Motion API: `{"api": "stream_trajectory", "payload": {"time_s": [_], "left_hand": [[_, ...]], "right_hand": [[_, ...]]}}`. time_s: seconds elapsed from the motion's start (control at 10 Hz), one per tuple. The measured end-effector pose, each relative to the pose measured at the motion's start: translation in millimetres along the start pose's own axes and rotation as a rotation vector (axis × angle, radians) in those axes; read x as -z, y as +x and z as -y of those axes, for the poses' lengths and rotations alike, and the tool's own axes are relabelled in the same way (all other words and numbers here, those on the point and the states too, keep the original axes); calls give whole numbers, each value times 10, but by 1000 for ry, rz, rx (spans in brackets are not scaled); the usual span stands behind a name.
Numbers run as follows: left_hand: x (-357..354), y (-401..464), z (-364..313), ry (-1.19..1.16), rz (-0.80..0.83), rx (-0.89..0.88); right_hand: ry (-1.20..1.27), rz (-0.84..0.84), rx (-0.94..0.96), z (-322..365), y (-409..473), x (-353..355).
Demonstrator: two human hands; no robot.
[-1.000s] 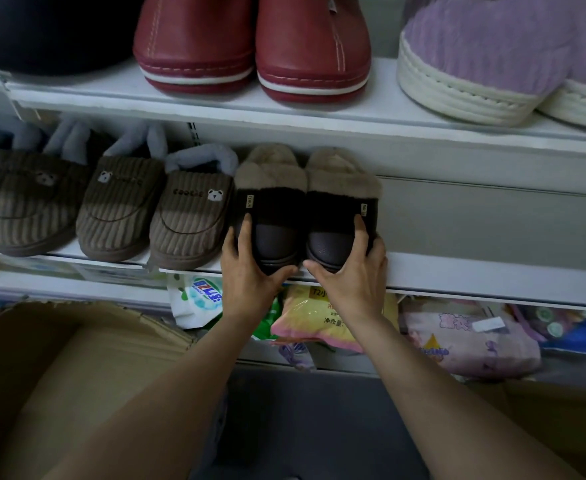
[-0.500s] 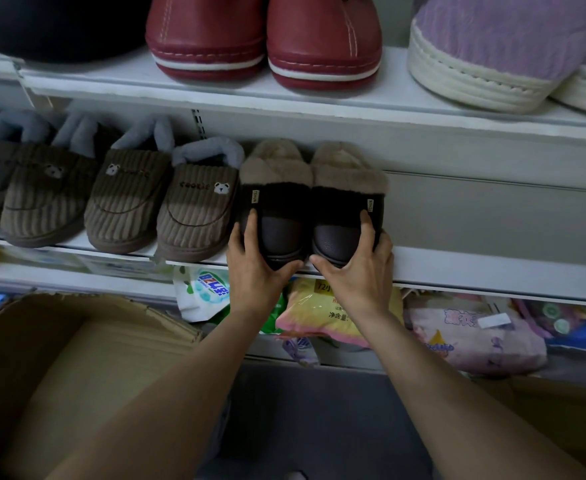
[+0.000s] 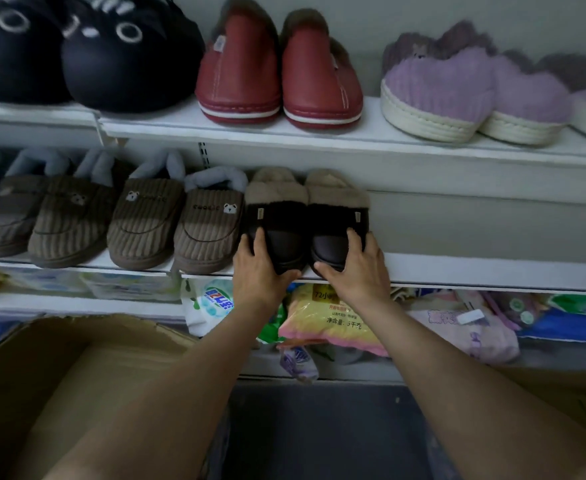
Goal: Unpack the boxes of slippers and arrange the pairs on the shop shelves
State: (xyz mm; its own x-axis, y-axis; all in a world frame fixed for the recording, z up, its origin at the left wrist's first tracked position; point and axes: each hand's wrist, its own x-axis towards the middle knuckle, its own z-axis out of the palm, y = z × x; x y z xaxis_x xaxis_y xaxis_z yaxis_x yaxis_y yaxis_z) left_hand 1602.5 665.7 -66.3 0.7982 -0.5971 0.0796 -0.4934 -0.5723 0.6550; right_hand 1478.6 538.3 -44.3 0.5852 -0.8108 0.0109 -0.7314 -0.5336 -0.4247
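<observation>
Middle shelf (image 3: pixel 458 268), centre of frame: one pair of dark brown slippers (image 3: pixel 307 220) with tan fleece cuffs, side by side and touching, toes at the shelf's front edge. Left hand (image 3: pixel 260 268) grasps the toe of the left slipper, fingers laid over the top, thumb under the front; right hand (image 3: pixel 357 271) grasps the toe of the right slipper likewise. Just left of this pair, same shelf: brown corduroy slippers (image 3: pixel 146 220) with bear motifs and grey lining, in a row running to the left edge of the frame. Upper shelf (image 3: pixel 354 133): black round-eyed slippers (image 3: pixel 77 53) at upper left, red slippers (image 3: pixel 277 74) at top centre, purple plush slippers (image 3: pixel 471 91) with cream soles at upper right. Below the middle shelf: packaged goods (image 3: pixel 329 317) in bags. Lower left: open cardboard box (image 3: pixel 59 368).
</observation>
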Motion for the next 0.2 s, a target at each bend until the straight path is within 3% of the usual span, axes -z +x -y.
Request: {"api": "stream_trajectory", "payload": {"time_s": [0.2], "left_hand": [[799, -163, 20, 120, 146, -158]], "right_hand": [[-56, 35, 96, 497, -492, 472]]}}
